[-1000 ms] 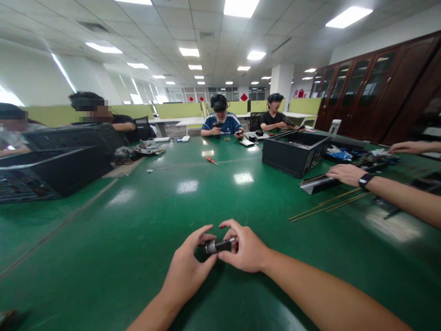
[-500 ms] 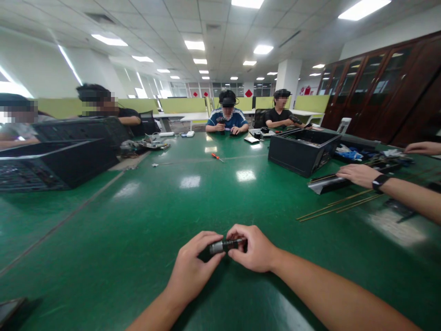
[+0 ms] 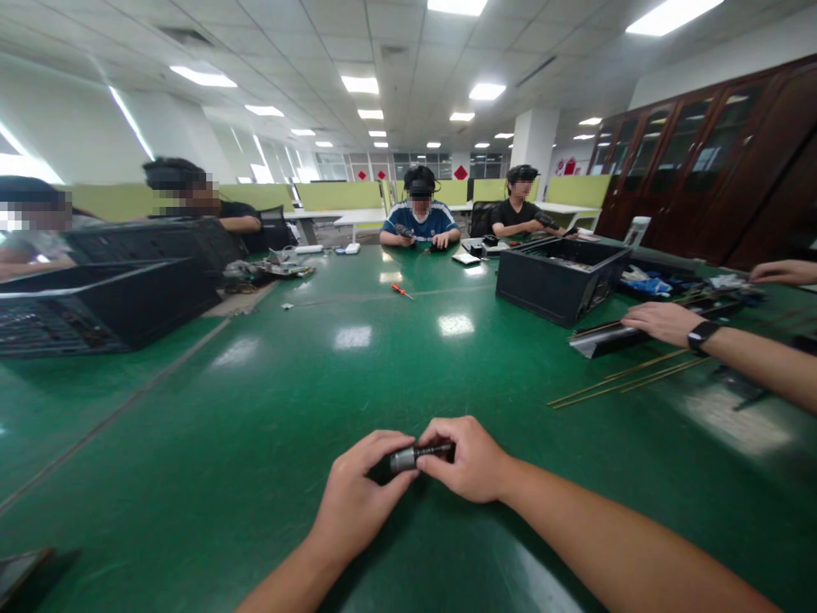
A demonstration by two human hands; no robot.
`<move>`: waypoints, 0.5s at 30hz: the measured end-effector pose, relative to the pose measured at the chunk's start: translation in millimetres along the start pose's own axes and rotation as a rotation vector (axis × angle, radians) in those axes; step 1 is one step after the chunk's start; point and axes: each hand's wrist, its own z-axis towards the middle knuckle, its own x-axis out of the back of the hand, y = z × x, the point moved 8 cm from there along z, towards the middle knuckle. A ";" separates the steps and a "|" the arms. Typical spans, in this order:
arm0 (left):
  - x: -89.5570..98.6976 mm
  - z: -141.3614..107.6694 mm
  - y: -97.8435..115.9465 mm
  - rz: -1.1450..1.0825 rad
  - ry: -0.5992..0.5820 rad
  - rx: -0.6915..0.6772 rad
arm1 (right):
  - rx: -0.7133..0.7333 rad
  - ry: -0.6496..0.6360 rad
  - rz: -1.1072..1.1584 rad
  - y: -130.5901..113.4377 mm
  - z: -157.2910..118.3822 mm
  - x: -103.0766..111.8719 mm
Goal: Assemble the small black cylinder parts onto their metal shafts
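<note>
Just above the green table, my left hand (image 3: 365, 484) is closed around a small dark and silver cylindrical part (image 3: 403, 461), its thumb and fingers on either side of the silver section. My right hand (image 3: 469, 460) is pinched on the other end of the same part, where it narrows to a dark, thin shaft. The right thumb and fingertips rest close against the silver section. My left fingers and palm hide the left end of the part, so I cannot tell its exact kind.
An orange-handled screwdriver (image 3: 402, 291) lies mid-table. Dark computer cases (image 3: 536, 285) stand at the right and left (image 3: 159, 311). Thin brass-coloured rods (image 3: 625, 380) lie on the right near a co-worker's hand (image 3: 664, 322) and a metal channel (image 3: 593, 342). Other people sit around the table.
My right thumb and fingers have moved slightly left along the part, closer to the silver section. My left hand has hardly moved.
</note>
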 end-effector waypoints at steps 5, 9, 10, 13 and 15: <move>-0.8 0.1 -0.2 0.012 0.016 -0.003 | -0.004 -0.005 0.015 0.3 0.6 1.6; -0.1 -1.1 -0.3 0.023 0.020 -0.006 | -0.014 -0.007 0.028 1.8 0.6 1.7; 0.3 -1.5 -0.1 0.025 0.020 -0.007 | -0.017 -0.006 0.030 2.2 0.4 1.7; 0.7 -2.6 0.4 0.031 0.016 -0.010 | -0.018 -0.009 0.025 2.4 0.1 1.4; 0.6 -2.8 0.3 0.033 0.014 -0.011 | -0.014 -0.012 0.026 2.1 0.3 1.1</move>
